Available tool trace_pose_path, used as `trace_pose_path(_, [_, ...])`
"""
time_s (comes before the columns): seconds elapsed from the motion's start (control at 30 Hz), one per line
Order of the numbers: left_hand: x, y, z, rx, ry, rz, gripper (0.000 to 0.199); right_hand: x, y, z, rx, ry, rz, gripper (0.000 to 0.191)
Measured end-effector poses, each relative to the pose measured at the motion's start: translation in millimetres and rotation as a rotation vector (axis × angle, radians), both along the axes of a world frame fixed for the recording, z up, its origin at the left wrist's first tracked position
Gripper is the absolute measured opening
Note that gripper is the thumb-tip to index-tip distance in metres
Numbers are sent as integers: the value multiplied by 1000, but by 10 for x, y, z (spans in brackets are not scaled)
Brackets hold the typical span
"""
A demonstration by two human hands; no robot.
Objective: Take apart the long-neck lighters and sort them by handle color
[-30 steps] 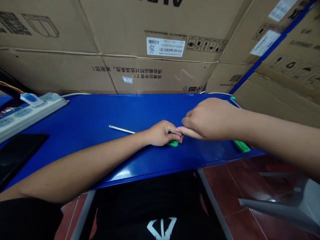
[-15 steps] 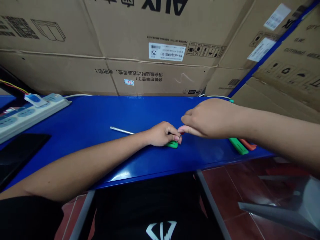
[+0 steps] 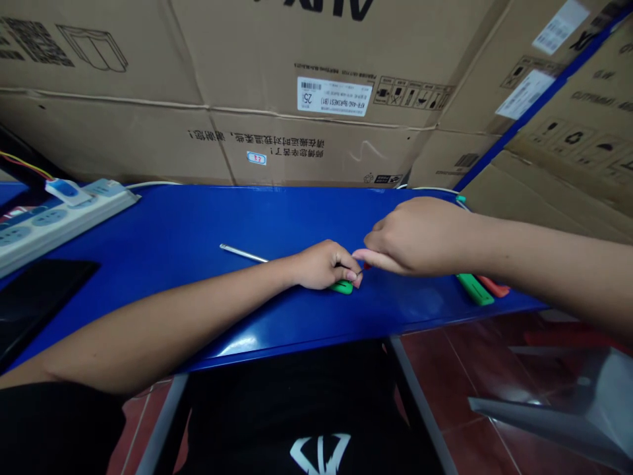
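Note:
My left hand [image 3: 330, 265] is closed on a green object [image 3: 342, 287] low over the blue table, and only the green end shows below its fingers. Close to its right, my right hand [image 3: 410, 237] grips a small tool with a red part [image 3: 366, 266]. A thin dark shaft runs from that red part to the left fingertips; most of the tool is hidden in the right hand. A thin silver rod [image 3: 243, 253] lies behind my left wrist.
A white power strip [image 3: 64, 221] and a black flat object [image 3: 44, 297] are at the left of the blue table [image 3: 277, 218]. Cardboard boxes [image 3: 267, 86] stand behind. Another green piece [image 3: 475, 289] and an orange piece [image 3: 493, 286] lie under my right forearm.
The right hand has drawn slightly away to the right, and more of the dark shaft and red part shows. The view has shifted a little.

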State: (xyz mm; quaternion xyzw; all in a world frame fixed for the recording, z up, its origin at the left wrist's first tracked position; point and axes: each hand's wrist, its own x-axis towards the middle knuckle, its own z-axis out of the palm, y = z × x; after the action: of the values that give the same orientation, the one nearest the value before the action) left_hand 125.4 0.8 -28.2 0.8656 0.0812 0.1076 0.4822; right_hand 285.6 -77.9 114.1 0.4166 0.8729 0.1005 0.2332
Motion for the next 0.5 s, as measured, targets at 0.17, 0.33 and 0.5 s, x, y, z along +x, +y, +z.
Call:
trace_pose_path(0.17, [17,34,-14,8,5,-8,20,139,-34,105,-165,210,85,24])
trace_pose_path(0.33, [-10,28,20,-80,14,-34,18,150,-27,53,-97,93,120,25])
trace_pose_path(0.5, [-61,16,30,-207,-67,-51,20,0,-5,7,-35,-15,66,17])
